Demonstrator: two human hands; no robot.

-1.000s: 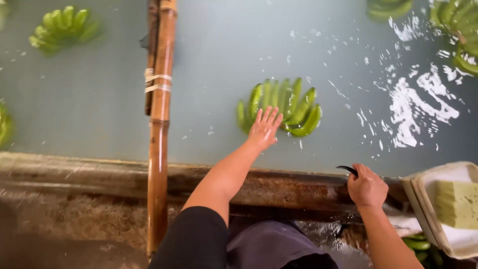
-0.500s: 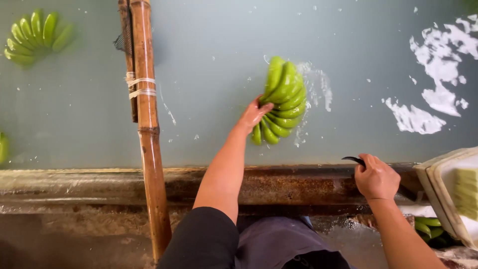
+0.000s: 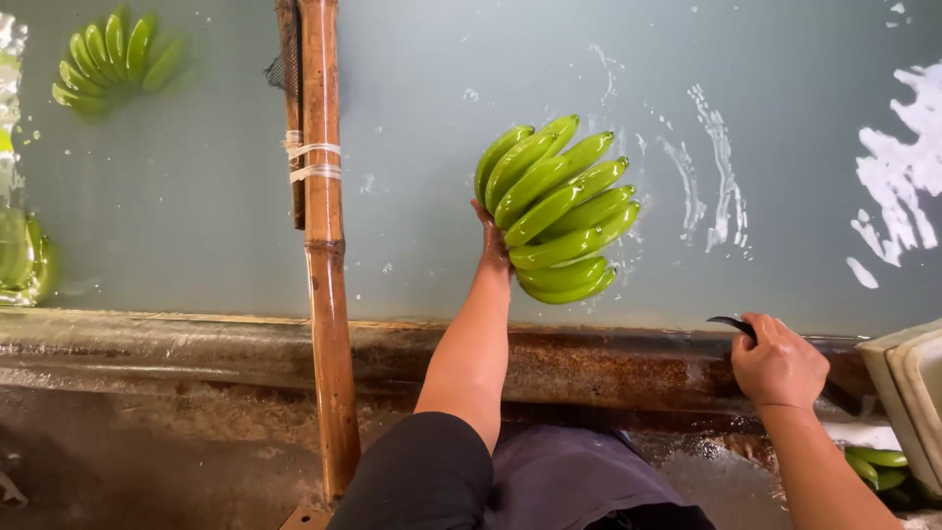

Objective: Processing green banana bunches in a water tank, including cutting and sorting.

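A wet bunch of green bananas (image 3: pixel 559 211) is lifted out of the pale water of a wash tank. My left hand (image 3: pixel 490 234) grips it at the stem end, fingers hidden behind the fruit. My right hand (image 3: pixel 777 361) rests on the rusty tank rim (image 3: pixel 589 358) at the right, closed around a small knife with a dark curved blade (image 3: pixel 731 325) sticking out toward the left.
A bamboo pole (image 3: pixel 326 245) bound with white cord stands upright at the tank's edge. More banana bunches float at the upper left (image 3: pixel 113 61) and far left (image 3: pixel 22 257). A pale crate (image 3: pixel 903 393) sits at the right, with green bananas (image 3: pixel 878 466) below it. White foam (image 3: pixel 898 186) drifts on the water.
My left hand reached the floating bunch, took hold of it and raised it clear of the water toward me. The right hand stayed on the rim with the knife.
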